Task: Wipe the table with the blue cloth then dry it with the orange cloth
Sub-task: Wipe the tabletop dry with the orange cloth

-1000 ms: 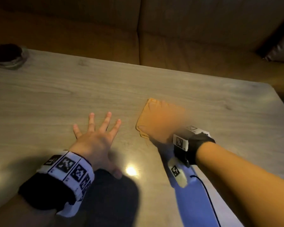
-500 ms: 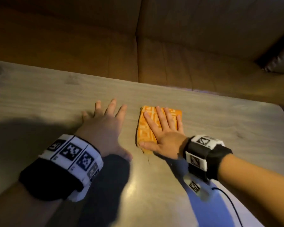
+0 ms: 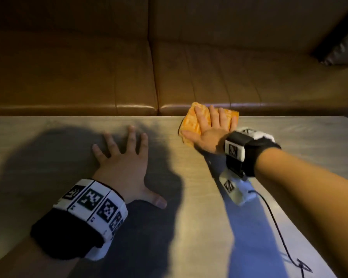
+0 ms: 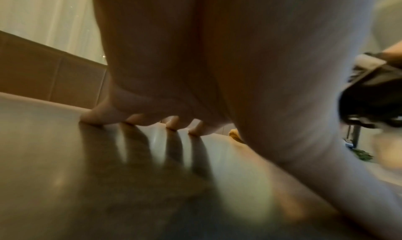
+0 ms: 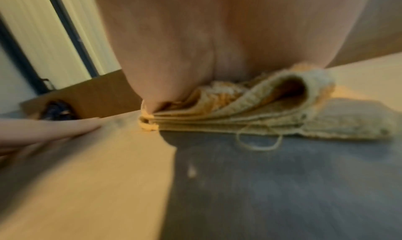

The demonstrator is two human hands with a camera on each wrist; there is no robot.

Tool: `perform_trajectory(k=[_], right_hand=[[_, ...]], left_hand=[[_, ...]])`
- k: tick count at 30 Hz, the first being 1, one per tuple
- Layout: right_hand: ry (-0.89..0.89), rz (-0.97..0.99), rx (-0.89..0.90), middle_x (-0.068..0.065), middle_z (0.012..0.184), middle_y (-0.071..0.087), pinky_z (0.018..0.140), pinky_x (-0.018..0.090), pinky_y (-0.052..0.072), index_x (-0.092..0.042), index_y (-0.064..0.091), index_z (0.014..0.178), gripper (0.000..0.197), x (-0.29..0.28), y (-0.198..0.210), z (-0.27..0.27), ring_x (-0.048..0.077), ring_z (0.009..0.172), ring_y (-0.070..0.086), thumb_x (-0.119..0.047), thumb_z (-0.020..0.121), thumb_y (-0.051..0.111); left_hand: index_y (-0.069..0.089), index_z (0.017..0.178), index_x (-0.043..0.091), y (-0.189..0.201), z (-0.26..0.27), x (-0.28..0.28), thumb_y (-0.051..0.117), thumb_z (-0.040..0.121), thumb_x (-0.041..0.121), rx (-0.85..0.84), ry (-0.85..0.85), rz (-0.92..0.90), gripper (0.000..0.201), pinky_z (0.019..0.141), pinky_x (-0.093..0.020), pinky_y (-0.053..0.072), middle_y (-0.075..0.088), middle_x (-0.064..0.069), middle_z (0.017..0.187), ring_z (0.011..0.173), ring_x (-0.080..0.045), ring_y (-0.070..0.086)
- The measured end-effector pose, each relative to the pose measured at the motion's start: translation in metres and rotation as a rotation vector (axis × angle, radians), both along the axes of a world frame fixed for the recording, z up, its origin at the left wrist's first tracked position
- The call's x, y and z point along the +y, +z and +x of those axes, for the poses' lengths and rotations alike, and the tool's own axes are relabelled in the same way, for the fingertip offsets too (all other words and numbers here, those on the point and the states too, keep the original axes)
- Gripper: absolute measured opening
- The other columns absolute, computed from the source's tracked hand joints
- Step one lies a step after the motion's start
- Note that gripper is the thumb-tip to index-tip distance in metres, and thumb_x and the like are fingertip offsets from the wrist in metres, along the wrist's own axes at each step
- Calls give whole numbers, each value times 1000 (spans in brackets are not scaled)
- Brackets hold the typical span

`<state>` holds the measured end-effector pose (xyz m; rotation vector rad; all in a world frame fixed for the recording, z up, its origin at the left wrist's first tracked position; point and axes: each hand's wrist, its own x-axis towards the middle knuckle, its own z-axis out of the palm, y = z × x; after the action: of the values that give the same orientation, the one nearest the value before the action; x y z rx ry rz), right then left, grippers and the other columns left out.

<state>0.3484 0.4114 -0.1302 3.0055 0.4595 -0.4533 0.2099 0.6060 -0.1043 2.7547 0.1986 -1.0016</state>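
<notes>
A folded orange cloth (image 3: 191, 123) lies at the far edge of the wooden table (image 3: 289, 141). My right hand (image 3: 211, 127) presses flat on the cloth with straight fingers. In the right wrist view the cloth (image 5: 250, 113) shows stacked folds and a loose thread under my right hand (image 5: 195, 54). My left hand (image 3: 123, 159) rests flat on the table, fingers spread, left of the cloth. Its fingertips (image 4: 174, 125) touch the tabletop in the left wrist view. No blue cloth is in view.
A brown leather sofa (image 3: 129, 67) runs along the table's far edge. A grey cushion (image 3: 342, 51) sits at the upper right. A black cable (image 3: 277, 223) trails from my right wrist device across the near right of the table.
My right hand has pushed the orange cloth away from me to the table's far edge. My left hand stays flat on the table.
</notes>
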Motion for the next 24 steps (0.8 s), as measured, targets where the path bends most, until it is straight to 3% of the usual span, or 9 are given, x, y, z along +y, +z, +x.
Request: perform_trajectory(k=[2,4,6,9,13,15,17,20,24], right_hand=[[132,-4,18,0,158,-18,112,56,-8,-46,-17,144,101,-10,2,-32,27,146,-13,-95,58,2],[227,-26,82,-2,157,-23,113,54,-8,-47,-20,142,93,-23,5,-39,25,145,-17,-90,70,18],[140,-26,118,-3,157,-22,115,56,-7,-47,-18,143,89,-23,6,-21,25,145,-17,-85,75,25],[-72,1,73,0,158,-20,112,60,-7,-44,-17,144,90,-8,2,-15,30,145,-16,-87,73,19],[231,30,6,2,159,-15,112,57,-6,-45,-20,143,95,-30,2,-110,29,146,-12,-91,62,-2],[290,-11,36,0,159,-15,113,55,-6,-48,-25,138,98,-48,4,-125,27,146,-12,-95,55,-8],[192,-9,84,-3,158,-18,114,55,-6,-50,-25,138,97,-44,4,-106,25,146,-15,-96,57,3],[1,13,59,0,159,-18,113,60,-7,-45,-14,145,90,-25,2,-91,28,145,-15,-87,73,20],[184,-25,60,0,158,-21,113,58,-9,-48,-21,141,94,-49,2,-169,27,145,-18,-91,64,9]], left_hand=[[-33,150,23,-1,-1,0,71,44,89,-7,5,0,162,113,-75,-1,-46,-6,153,140,-57,-27],[-34,150,23,-1,-2,-1,70,45,88,-14,7,2,161,114,-74,-2,-45,-6,153,140,-56,-27],[-33,151,24,0,-4,-1,70,45,89,-20,6,0,161,114,-74,-2,-44,-5,154,141,-55,-25],[-28,153,26,0,-6,1,68,40,92,-43,-2,1,162,113,-75,0,-40,-4,157,142,-55,-23],[-22,155,26,3,-10,-1,70,36,92,-62,26,-5,164,114,-74,-1,-34,-4,161,144,-53,-22],[-20,156,26,7,-13,-4,70,40,91,-67,32,17,161,114,-73,2,-29,-5,162,146,-51,-18],[-19,157,26,15,-23,-11,69,51,88,-72,50,10,152,116,-71,6,-27,-4,163,149,-47,-14],[-17,157,26,19,-59,-26,68,62,83,-107,49,-36,140,118,-67,11,-28,-2,163,150,-43,-13],[-17,156,27,11,-120,-41,60,55,92,-109,22,-16,142,118,-67,8,-29,0,163,151,-40,-15]])
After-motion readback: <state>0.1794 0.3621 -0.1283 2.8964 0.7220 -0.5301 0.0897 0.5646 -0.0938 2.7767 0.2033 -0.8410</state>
